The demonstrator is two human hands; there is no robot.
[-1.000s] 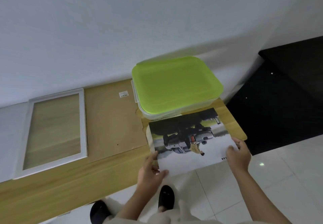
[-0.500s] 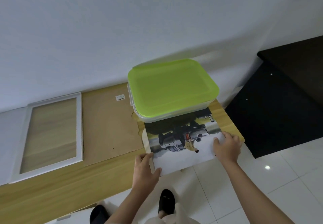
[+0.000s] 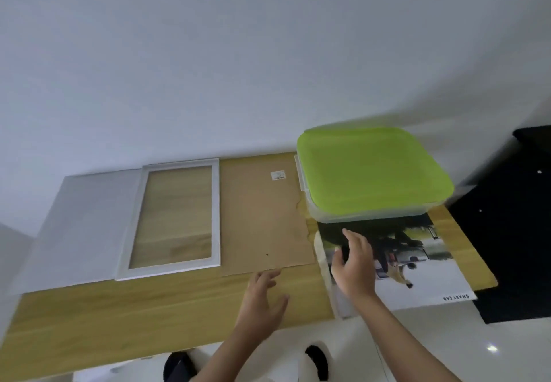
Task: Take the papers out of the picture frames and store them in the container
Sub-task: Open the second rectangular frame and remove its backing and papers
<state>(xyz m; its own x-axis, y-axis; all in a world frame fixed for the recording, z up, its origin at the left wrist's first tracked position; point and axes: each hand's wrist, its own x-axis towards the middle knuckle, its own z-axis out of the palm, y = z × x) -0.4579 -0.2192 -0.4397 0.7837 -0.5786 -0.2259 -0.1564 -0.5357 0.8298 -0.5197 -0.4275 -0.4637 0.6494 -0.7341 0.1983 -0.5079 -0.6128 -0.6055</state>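
Obstacle, back right: container (image 3: 417,216) with green lid (image 3: 369,170), shut, against the wall, its front edge over the far end of the poster (image 3: 423,274). Flat items along the back: white frame (image 3: 216,211), brown backing board (image 3: 262,217), touching side by side. Free room: bare tabletop (image 3: 119,316) strip along the near edge, left of the poster.
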